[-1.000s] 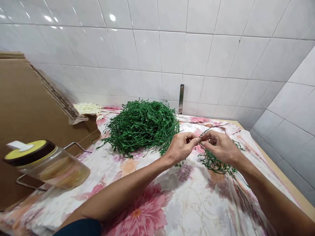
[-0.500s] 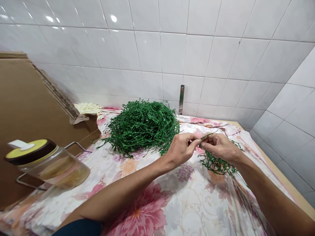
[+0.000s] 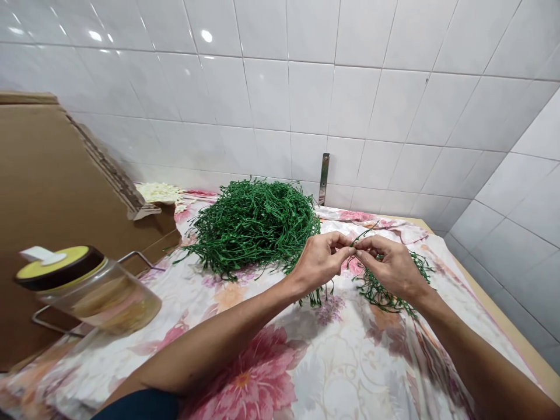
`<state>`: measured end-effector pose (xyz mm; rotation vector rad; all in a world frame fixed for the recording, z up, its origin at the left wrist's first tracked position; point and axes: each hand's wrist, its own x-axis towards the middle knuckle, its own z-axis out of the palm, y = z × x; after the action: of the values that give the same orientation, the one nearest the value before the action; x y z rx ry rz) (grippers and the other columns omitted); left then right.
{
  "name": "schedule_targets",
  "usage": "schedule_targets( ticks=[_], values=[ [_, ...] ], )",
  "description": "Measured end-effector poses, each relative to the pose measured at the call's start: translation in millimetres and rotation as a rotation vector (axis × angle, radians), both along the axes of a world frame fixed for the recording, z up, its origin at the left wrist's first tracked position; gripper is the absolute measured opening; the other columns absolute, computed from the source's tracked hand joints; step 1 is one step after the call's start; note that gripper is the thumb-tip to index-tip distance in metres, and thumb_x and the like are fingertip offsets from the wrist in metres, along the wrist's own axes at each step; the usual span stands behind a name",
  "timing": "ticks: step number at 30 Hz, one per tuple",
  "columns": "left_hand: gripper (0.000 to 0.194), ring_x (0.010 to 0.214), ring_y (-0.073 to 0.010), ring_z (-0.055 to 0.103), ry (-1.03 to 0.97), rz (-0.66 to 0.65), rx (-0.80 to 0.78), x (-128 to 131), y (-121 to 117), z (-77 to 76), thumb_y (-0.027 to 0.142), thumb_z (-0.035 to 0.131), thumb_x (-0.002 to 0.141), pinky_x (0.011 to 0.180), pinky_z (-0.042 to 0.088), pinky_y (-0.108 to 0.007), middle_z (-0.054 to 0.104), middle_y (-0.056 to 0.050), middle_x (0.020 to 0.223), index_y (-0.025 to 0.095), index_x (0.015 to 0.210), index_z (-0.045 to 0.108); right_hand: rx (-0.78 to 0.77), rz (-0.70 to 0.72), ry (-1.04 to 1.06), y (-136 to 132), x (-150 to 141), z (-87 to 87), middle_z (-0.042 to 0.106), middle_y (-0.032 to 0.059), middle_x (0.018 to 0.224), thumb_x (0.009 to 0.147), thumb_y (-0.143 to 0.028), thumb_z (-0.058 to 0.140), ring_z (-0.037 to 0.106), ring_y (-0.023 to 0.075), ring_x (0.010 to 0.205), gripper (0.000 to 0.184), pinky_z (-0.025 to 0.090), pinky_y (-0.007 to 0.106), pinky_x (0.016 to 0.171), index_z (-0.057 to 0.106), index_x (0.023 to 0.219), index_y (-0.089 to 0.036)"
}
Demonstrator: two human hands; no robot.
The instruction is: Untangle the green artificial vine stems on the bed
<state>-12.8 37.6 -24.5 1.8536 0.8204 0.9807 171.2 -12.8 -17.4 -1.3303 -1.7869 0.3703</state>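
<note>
Over the flowered cloth my left hand (image 3: 319,256) and my right hand (image 3: 391,265) meet fingertip to fingertip. Both are closed, pinching a thin green artificial stem (image 3: 361,234) whose end sticks up between them. More green strands (image 3: 315,297) with small tips hang below my left hand; whether its fingers hold them is hidden. A big tangled heap of green stems (image 3: 258,224) lies just beyond my left hand. Under and behind my right wrist is a smaller bunch of the same stems (image 3: 380,294), partly covered by the hand.
A flowered cloth (image 3: 350,361) covers the table. At left, a clear jug (image 3: 118,297) with a yellow and brown lid stands before a large cardboard box (image 3: 52,175). Pale yellow pieces (image 3: 160,192) lie behind the box. A metal bracket (image 3: 324,178) stands against the tiled wall.
My fingertips have come together, and the stem between them now points more upward. Green strands now show hanging below my left hand. The view has shifted slightly.
</note>
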Motion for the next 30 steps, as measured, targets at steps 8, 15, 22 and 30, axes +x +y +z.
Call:
schedule_targets(
  ticks=[8,15,22,30],
  values=[
    [0.016,0.07,-0.0123,0.058,0.093,0.006,0.2,-3.8,-6.7,9.4,0.029,0.062,0.09,0.065,0.041,-0.023,0.072,-0.002,0.081,0.017,0.091,0.073,-0.002,0.032,-0.075,-0.8,-1.1,-6.9,0.064,0.0016,0.076,0.089,-0.024,0.06,0.052,0.0138,0.06,0.006,0.045,0.028,0.059,0.064,0.09,-0.02],
    [0.029,0.061,-0.0092,0.051,-0.111,-0.187,-0.175,-2.8,6.4,10.0,0.04,0.075,0.08,0.057,0.037,-0.022,0.061,-0.001,0.07,0.014,0.082,0.064,-0.149,0.195,0.117,-1.6,-0.2,-2.4,0.055,-0.0008,0.077,0.091,-0.03,0.059,0.045,0.0117,0.06,0.01,0.038,0.025,0.053,0.057,0.088,-0.02],
    [0.045,0.048,-0.0035,0.034,-0.112,-0.292,-0.385,-4.9,14.8,8.5,0.052,0.082,0.072,0.046,0.02,-0.021,0.052,0.004,0.062,0.013,0.079,0.061,-0.069,0.094,-0.034,-3.6,-2.2,-4.2,0.058,-0.0001,0.073,0.091,-0.025,0.056,0.049,0.0134,0.061,0.006,0.041,0.026,0.056,0.058,0.088,-0.021],
    [0.047,0.048,-0.0033,0.03,-0.105,-0.31,-0.434,-3.9,12.2,9.8,0.054,0.083,0.07,0.047,0.017,-0.022,0.05,0.003,0.063,0.012,0.078,0.064,0.031,0.032,-0.106,-7.5,-1.5,-7.8,0.057,-0.0021,0.067,0.086,-0.02,0.058,0.048,0.0125,0.055,0.004,0.041,0.027,0.056,0.058,0.09,-0.021]
  ],
)
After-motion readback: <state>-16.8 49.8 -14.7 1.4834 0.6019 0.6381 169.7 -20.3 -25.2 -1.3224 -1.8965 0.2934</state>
